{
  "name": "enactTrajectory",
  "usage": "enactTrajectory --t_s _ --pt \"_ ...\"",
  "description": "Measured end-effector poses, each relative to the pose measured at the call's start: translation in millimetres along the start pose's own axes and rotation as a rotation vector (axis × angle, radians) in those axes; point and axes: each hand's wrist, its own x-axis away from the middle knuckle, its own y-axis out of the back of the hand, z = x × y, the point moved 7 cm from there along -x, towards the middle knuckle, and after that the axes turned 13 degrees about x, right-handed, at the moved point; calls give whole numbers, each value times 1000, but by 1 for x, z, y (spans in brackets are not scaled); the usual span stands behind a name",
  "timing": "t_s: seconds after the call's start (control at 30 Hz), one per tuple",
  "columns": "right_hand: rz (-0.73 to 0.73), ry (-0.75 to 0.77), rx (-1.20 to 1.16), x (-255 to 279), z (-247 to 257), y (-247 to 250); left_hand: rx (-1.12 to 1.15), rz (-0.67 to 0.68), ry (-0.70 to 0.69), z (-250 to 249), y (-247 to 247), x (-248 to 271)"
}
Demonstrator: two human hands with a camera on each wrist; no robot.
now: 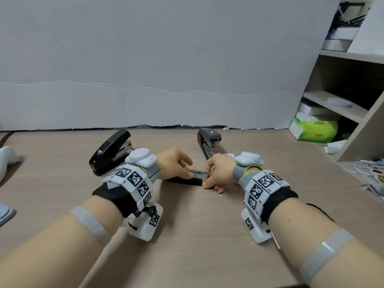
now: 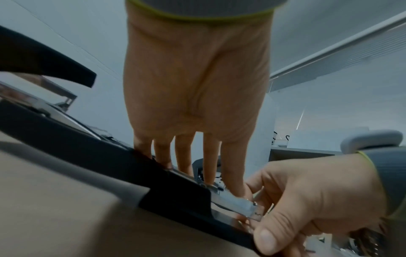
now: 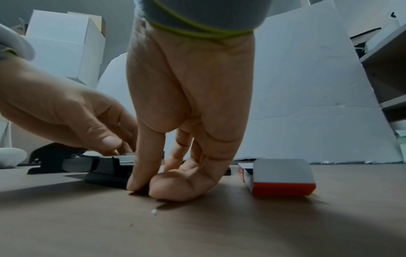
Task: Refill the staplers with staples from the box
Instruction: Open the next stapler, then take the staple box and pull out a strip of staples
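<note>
Silver metal staple channel (image 1: pixel 198 173), pinched by left hand (image 1: pixel 173 163), tip gripped by right hand (image 1: pixel 218 173); best keep black stapler base (image 1: pixel 182 181) beneath them flat.

Readable: small tags "R4", "R3", "R2" on the right wrist band (image 1: pixel 257 190), beside its square black-and-white marker codes. Left wrist band (image 1: pixel 135 179) has the same codes, tags too small to read. Red print on green pack (image 1: pixel 315 130) and logo on rear stapler (image 1: pixel 209 135): illegible.
</note>
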Motion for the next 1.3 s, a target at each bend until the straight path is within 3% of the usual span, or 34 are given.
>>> enactTrajectory --t_s 0.27,0.43,0.6,0.77,0.97,1.17,1.3 --pt "-11 -2 -37 4 -6 8 -61 -9 0 -10 -3 -5" --pt "-303 -107 -96 11 -34 58 -3 -58 37 -10 2 -7" --pt "-493 -312 26 5 -69 76 130 -102 -20 -24 3 -14" --pt "-286 -419 209 -5 -77 56 357 -165 -50 -27 19 -17" --pt "-275 -458 272 -10 -77 58 589 -240 -69 -25 31 -18" --pt "-323 -361 134 17 -46 71 676 -211 -56 -27 20 -21" --pt "-292 -166 51 31 -18 67 771 -138 -14 -32 13 -19"
